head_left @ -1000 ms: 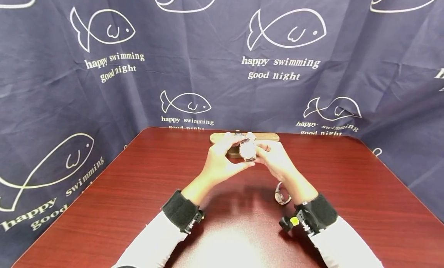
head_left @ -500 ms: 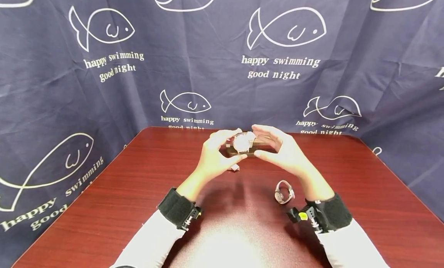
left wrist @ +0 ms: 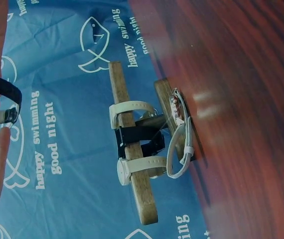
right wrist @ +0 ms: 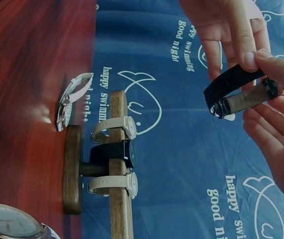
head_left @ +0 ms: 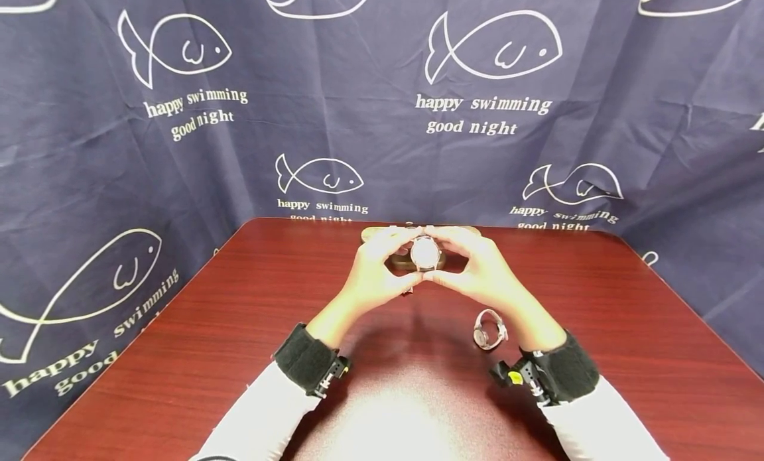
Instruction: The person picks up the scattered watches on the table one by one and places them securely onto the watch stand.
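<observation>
I see a glossy red-brown wood-grain worktop (head_left: 239, 282), and at its far side a T-shaped brown wooden stand (left wrist: 147, 204) carrying three watches (right wrist: 133, 153). Before it, left hand (head_left: 373, 270) and right hand (head_left: 485, 268) pinch a round, gold-rimmed, black-strapped watch (head_left: 425, 253) between thumbs and fingertips, above the worktop. That fingertip grip could slip, dropping it; the right forearm (head_left: 537, 328), lowering, might knock the loose pale-strapped watch (head_left: 481, 339) beside it.

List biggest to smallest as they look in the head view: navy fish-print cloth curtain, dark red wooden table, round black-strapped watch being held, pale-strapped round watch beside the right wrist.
1. Curtain
2. Table
3. Held watch and pale-strapped watch: too alike to rank
</observation>
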Demonstrator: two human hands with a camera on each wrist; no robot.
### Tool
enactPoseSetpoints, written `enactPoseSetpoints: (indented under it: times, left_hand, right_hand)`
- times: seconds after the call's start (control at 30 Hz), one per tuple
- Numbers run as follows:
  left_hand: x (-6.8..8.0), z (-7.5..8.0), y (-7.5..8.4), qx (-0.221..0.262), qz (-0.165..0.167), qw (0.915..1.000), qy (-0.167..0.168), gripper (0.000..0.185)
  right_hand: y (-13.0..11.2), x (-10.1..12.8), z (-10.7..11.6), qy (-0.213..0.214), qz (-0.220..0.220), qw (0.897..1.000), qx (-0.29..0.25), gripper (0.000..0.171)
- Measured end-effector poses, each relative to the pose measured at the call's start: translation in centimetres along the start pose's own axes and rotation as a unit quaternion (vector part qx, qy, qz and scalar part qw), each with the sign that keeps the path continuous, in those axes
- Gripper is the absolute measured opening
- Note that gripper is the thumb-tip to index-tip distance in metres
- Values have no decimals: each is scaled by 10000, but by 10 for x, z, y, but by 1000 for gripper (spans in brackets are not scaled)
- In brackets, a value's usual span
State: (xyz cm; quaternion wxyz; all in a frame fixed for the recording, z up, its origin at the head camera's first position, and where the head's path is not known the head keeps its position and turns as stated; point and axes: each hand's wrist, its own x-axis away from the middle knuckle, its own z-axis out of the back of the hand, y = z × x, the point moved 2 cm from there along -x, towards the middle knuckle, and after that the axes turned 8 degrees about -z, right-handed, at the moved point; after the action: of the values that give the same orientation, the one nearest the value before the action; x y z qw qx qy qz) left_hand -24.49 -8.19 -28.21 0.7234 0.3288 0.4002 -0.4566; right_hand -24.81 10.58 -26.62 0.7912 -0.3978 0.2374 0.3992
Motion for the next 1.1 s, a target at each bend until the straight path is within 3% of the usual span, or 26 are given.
enactPoseSetpoints:
  times: [0.2, 0.3, 0.53, 0.7, 0.97, 1.1]
  left_hand:
    - [-1, -2, 0, 116, -32, 9999, 7, 63]
    - [-1, -3, -2, 323, 110, 9994, -3, 63]
    - [-1, 2, 0, 1099, 1081, 9880, 64, 55]
    - [-4, 13, 9, 1171, 1545, 9809, 175, 46]
    - [9, 15, -15, 1289, 1869, 9733, 339, 37]
    - [20, 9, -37, 1196, 2085, 9702, 309, 35]
  right_hand:
    - [-2, 0, 1, -77, -116, 9989, -438, 64]
    - [-10, -2, 5, -101, -183, 9980, -598, 62]
    - [-28, -5, 18, 4, -353, 9973, -638, 54]
    - [-18, -5, 21, 135, -531, 9978, -371, 54]
    - [7, -3, 26, 297, -1399, 9886, -470, 52]
    - [23, 0, 32, 404, -1896, 9801, -419, 51]
